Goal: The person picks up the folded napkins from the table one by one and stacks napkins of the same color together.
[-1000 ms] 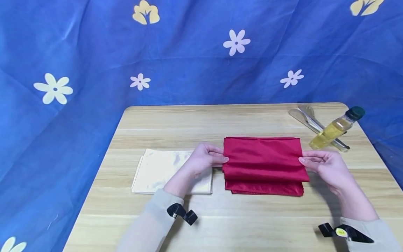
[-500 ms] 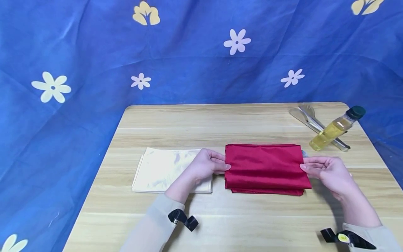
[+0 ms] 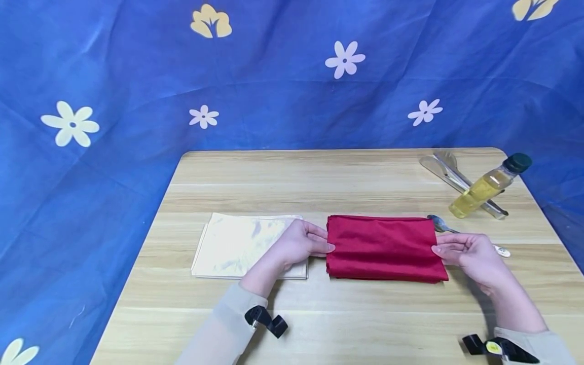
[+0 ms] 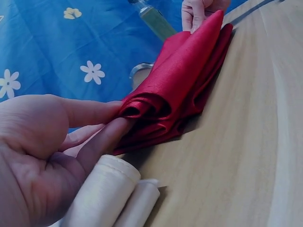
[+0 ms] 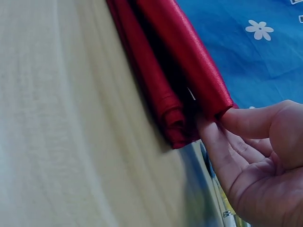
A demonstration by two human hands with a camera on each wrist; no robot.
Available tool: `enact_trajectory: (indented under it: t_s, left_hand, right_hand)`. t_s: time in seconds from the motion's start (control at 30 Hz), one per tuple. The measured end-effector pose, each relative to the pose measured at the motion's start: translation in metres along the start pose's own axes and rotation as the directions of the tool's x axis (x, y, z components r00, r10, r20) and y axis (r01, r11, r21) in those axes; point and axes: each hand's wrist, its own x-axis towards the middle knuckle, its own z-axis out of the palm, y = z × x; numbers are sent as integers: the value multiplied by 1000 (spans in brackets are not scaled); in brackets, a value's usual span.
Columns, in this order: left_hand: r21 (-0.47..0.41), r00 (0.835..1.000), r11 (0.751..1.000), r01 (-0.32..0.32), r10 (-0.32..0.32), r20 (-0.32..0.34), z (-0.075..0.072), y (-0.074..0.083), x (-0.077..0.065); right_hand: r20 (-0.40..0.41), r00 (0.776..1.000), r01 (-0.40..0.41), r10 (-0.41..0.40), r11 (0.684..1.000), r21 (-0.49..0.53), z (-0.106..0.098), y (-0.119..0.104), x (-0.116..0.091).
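A folded, shiny red cloth [image 3: 380, 246] lies right of centre on the wooden table in the head view. At its left edge my left hand [image 3: 301, 246] pinches the layers between thumb and fingers. The other short edge is pinched by my right hand [image 3: 470, 253]. In the left wrist view, the red cloth [image 4: 182, 71] shows rolled-looking folds at the fingertips, with further layers beneath. The right wrist view has the upper fold of red cloth [image 5: 189, 52] raised apart from the lower layers, held at its end by thumb and fingers.
A folded white satin cloth [image 3: 246, 243] lies to the left, partly behind my left forearm. A spoon [image 3: 439, 223] passes beneath my right hand. Back right, a bottle of yellow liquid [image 3: 483, 192] leans across metal tongs [image 3: 444, 170]. A blue flowered curtain [image 3: 292, 101] hangs behind the table [image 3: 292, 182].
Both hands have come toward the person and lower with the upper red layer, which now covers most of the lower layers. The spoon has come into view beside the right hand.
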Motion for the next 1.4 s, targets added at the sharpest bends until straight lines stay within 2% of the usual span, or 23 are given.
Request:
enact_trajectory:
  t_s: [0.17,0.33,0.57,0.8,0.97,1.2,1.4]
  left_hand:
    - [48,1000,999,2,-1,-14,-1,-8,3]
    - [94,999,995,14,-9,-52,-2,-11,4]
    - [57,998,998,-10,13,-61,-2,-12,4]
    - [115,995,993,-31,41,-87,1,-14,5]
    - [78,995,997,-27,34,-96,0,-16,6]
    - [103,995,994,-28,38,-90,-2,-14,5]
    - [75,995,996,-37,44,-89,-2,-10,3]
  right_hand:
    - [11,999,-33,34,998,-56,1,5,2]
    - [26,999,-39,40,998,-48,0,7,5]
    - [12,1000,8,-7,996,-91,-1,4,8]
    - [13,1000,-6,7,995,-103,-1,3,10]
    - [16,1000,-1,3,992,-124,-2,3,10]
    - [16,1000,6,-4,991,-132,-1,2,9]
    - [16,1000,11,-9,990,-143,0,2,9]
